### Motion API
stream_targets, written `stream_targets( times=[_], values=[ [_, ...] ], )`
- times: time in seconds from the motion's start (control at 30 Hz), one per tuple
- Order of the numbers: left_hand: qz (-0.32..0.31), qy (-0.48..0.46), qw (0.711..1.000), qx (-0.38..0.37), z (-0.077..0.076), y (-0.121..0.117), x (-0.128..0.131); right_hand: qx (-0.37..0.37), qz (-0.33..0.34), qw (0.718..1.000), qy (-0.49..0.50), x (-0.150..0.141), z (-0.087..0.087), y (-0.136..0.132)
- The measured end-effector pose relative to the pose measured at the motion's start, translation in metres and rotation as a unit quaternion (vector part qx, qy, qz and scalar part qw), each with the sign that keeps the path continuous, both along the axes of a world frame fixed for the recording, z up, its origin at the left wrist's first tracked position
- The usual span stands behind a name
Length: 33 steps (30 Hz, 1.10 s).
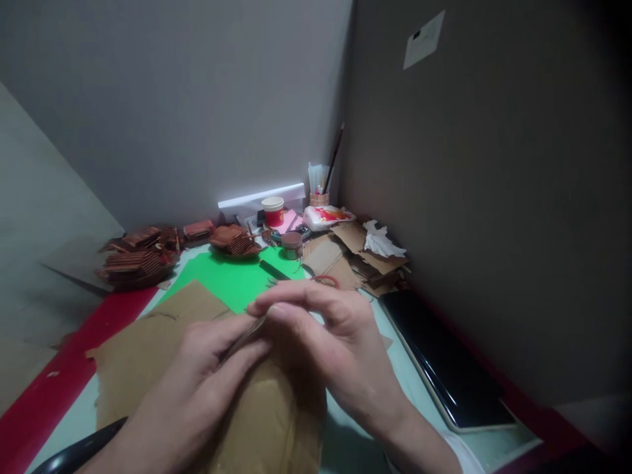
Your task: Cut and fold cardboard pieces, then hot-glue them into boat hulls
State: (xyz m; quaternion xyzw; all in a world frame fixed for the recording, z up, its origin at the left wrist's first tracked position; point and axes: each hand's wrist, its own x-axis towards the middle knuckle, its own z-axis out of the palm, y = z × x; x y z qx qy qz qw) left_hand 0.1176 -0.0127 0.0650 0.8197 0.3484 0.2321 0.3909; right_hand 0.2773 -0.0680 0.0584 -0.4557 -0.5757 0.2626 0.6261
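Note:
A bent piece of brown cardboard is tilted up close to me, its top edge between both hands. My left hand is closed on the upper left edge, with thumb and fingers on either side. My right hand pinches the same top edge, its fingertips almost touching the left ones. Behind the left hand lies a larger cardboard sheet with ragged edges. Just beyond the fingers is a bright green sheet, with a dark, slim tool on it.
Stacks of reddish-brown ridged pieces stand at the back left. A paper cup, a small jar and a pen holder are at the back. Cardboard scraps pile up by the right wall, near a black tablet-like slab.

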Motion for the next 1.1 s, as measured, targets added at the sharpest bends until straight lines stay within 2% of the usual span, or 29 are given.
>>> stream_targets(
  times=[0.13, 0.2, 0.27, 0.37, 0.47, 0.57, 0.67, 0.77, 0.87, 0.97, 1.1],
  values=[
    [0.015, 0.006, 1.000, 0.018, -0.007, 0.000, 0.002, 0.131, -0.077, 0.985, -0.082, -0.006, -0.011, 0.003],
    [0.021, 0.003, 0.999, 0.028, -0.008, 0.000, 0.003, 0.160, -0.088, 0.978, -0.105, -0.008, -0.016, 0.003],
    [0.014, -0.004, 1.000, 0.024, -0.006, 0.000, 0.003, 0.138, -0.072, 0.984, -0.089, -0.008, -0.016, 0.003],
    [-0.001, -0.017, 1.000, 0.006, 0.001, 0.002, 0.001, 0.053, 0.015, 0.998, -0.011, -0.005, -0.011, 0.000],
    [0.014, -0.043, 0.999, -0.012, 0.007, 0.006, -0.001, -0.018, 0.088, 0.994, 0.061, 0.001, -0.005, -0.001],
    [0.045, -0.085, 0.993, -0.071, 0.009, 0.009, -0.002, -0.052, 0.086, 0.992, 0.074, 0.007, 0.000, -0.001],
    [0.101, -0.125, 0.981, -0.111, 0.007, 0.009, -0.001, -0.077, 0.047, 0.996, 0.008, 0.008, 0.002, -0.001],
    [0.157, -0.125, 0.979, -0.029, 0.005, 0.007, 0.000, -0.115, -0.015, 0.989, -0.093, 0.004, 0.000, 0.000],
    [0.118, -0.087, 0.984, 0.098, 0.006, 0.007, 0.001, -0.109, -0.033, 0.981, -0.157, 0.001, -0.005, 0.000],
    [0.116, -0.085, 0.972, 0.184, 0.007, 0.008, -0.002, -0.091, -0.013, 0.983, -0.156, -0.001, -0.008, -0.001],
    [0.147, -0.102, 0.956, 0.231, 0.009, 0.005, -0.005, -0.074, -0.004, 0.986, -0.149, -0.004, -0.007, -0.004]
  ],
)
